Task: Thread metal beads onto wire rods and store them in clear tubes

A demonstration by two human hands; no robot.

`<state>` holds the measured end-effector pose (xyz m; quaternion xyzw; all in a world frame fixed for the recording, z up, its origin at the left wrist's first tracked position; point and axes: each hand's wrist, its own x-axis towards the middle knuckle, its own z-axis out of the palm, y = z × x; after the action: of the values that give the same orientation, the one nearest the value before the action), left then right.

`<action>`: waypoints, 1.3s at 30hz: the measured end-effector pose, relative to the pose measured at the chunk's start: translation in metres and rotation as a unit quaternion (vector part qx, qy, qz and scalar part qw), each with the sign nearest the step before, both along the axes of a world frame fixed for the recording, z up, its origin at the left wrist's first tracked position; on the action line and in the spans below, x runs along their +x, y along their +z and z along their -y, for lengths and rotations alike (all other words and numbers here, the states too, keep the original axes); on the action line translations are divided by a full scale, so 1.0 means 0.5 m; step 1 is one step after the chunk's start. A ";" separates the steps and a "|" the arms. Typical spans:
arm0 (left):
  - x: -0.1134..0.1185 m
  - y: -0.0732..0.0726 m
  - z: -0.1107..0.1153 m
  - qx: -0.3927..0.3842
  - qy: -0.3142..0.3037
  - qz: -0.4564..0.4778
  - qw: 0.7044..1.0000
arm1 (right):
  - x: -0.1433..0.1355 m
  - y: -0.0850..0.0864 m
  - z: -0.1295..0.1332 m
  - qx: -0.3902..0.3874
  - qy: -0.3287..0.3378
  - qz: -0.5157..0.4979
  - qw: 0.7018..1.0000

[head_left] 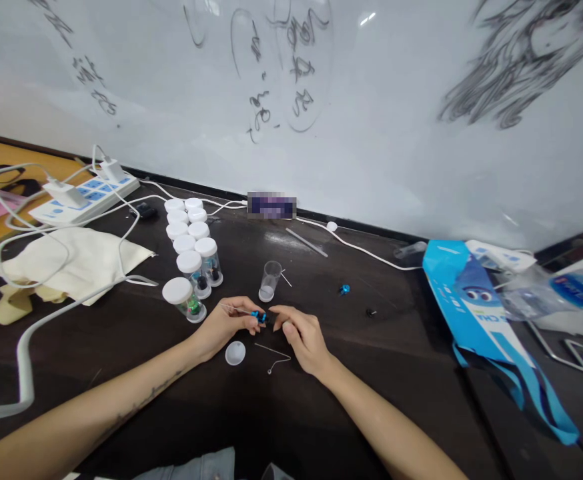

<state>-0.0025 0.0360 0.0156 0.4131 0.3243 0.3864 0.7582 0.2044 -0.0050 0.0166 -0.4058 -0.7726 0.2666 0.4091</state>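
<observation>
Two hands: left hand (226,325), right hand (302,337) pinch blue bead (258,315) between them.

A glossy white wall (401,133), marked with dark scribbles and a sketch, rises directly behind the dark counter (381,373). Light glints on the wall. A yellow surface (1,157) adjoins the counter's far left.

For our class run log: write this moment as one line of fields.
left hand: pinching thin wire | right hand: fingertips on small blue piece | nearby: open vial, loose white cap

table (381,373): dark matt wood | vials (210,261): clear plastic | bag (71,260): cream cloth
</observation>
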 end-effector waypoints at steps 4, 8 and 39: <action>0.000 -0.001 0.000 -0.001 -0.002 0.001 1.000 | 0.000 0.000 0.000 0.000 0.003 0.001 1.000; -0.001 -0.001 0.000 -0.002 -0.004 0.002 1.000 | 0.001 0.000 0.001 -0.002 0.004 -0.001 1.000; -0.001 -0.009 0.000 0.007 -0.012 0.005 1.000 | -0.013 0.004 0.000 -0.019 -0.023 0.038 0.999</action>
<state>-0.0030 0.0359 0.0111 0.4209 0.3129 0.3811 0.7614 0.1979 -0.0049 0.0184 -0.4410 -0.7726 0.2567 0.3779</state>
